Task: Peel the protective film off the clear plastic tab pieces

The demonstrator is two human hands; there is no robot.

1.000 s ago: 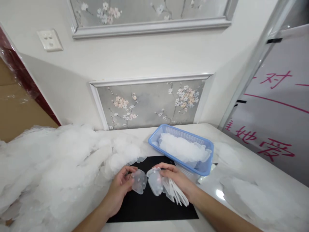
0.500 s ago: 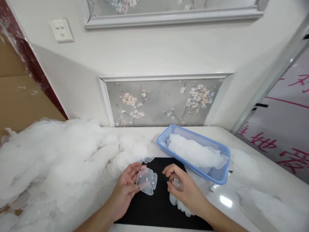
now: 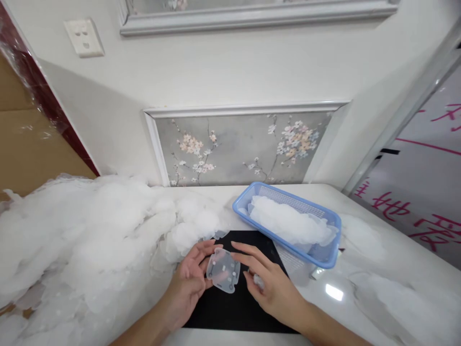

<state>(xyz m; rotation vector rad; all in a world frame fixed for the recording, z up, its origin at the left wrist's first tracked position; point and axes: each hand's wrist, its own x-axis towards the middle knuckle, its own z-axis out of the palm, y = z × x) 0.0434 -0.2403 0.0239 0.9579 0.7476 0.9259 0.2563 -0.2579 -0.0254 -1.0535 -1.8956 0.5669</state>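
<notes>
My left hand (image 3: 189,283) holds a translucent plastic piece (image 3: 223,270) with small holes, tilted above a black mat (image 3: 234,307). My right hand (image 3: 268,283) reaches toward that piece with the forefinger stretched out and touching its right edge. The lower fingers of my right hand curl round a small stack of similar translucent pieces (image 3: 258,281), mostly hidden under the palm.
A big heap of translucent plastic pieces (image 3: 82,240) covers the table's left side. A blue basket (image 3: 329,259) with more pieces stands behind the mat on the right. Further loose pieces (image 3: 392,293) lie at the right. A whiteboard with red writing (image 3: 418,192) leans on the right.
My right hand has moved left from its own stack to the piece in my left hand, its forefinger now stretched out. The stack has slipped under my right palm. The camera has shifted slightly.
</notes>
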